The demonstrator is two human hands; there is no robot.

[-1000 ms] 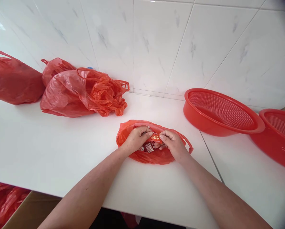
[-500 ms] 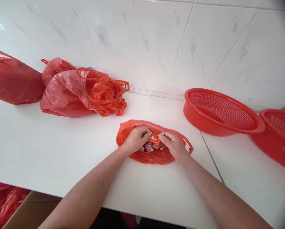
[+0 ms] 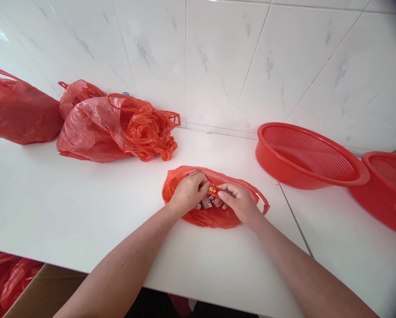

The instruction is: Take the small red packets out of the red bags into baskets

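Observation:
Between my two hands is a small red packet (image 3: 213,190) with yellow lettering. My left hand (image 3: 190,191) pinches its left end, with the fingers curled round. At the other end, the thumb and fingers of my right hand (image 3: 237,199) grip the packet. Both hands are over the mouth of an open red plastic bag (image 3: 211,220) on the white table (image 3: 128,194). Inside the bag, below the packet, lie small printed pieces (image 3: 207,202) in dark red and white; my hands partly cover them.
Several filled red plastic bags (image 3: 92,128) stand along the tiled wall (image 3: 214,62) at the left. Two red perforated baskets (image 3: 304,179) are on the right. At the lower left, a cardboard box (image 3: 54,287) with red plastic bags sits below the table edge.
My left hand has rolled inward at the packet, which now tilts more and shows less of its face. My right hand has shifted slightly left. The bag and baskets stay where they were.

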